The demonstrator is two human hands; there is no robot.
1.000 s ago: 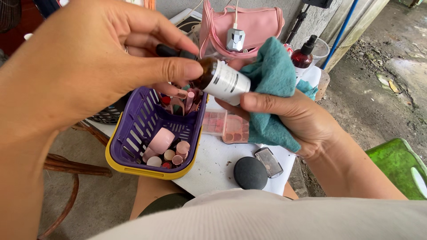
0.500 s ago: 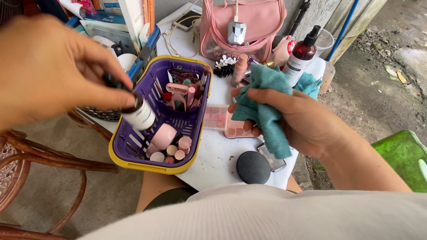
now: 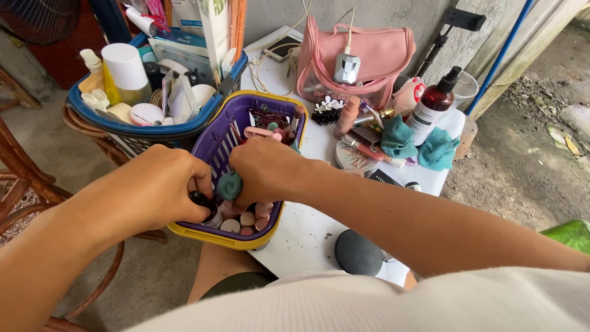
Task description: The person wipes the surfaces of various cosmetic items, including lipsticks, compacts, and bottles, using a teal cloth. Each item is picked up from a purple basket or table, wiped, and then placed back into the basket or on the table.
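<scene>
Head view. Left hand (image 3: 157, 187) clenched around a small dropper bottle (image 3: 206, 206), black cap showing between the fingers, lowered into the near left corner of the purple basket (image 3: 203, 157) with the yellow rim. Right hand (image 3: 264, 169) just beside it, inside the same basket, fingers closed on a bunched teal cloth (image 3: 229, 184), a rolled end peeking out between the two hands. Under both hands, round pink and beige cosmetic caps (image 3: 249, 218) standing at the basket's near end; beyond the knuckles, pink tubes and brushes (image 3: 270, 130) upright at the far end. Basket resting on the white desk (image 3: 301, 230), near corner hanging over the edge. Beyond the left hand, a blue basket (image 3: 147, 126) packed with bottles and tubes, touching the purple one. Beyond the right hand, a pink bag (image 3: 362, 58) against the wall. Right of the right forearm, two more teal cloths (image 3: 418, 144) lying by a dark red spray bottle (image 3: 433, 104). Near the right elbow, a dark grey round compact (image 3: 358, 252) flat on the desk. Left of the left arm, a curved rattan chair frame (image 3: 18, 166).
</scene>
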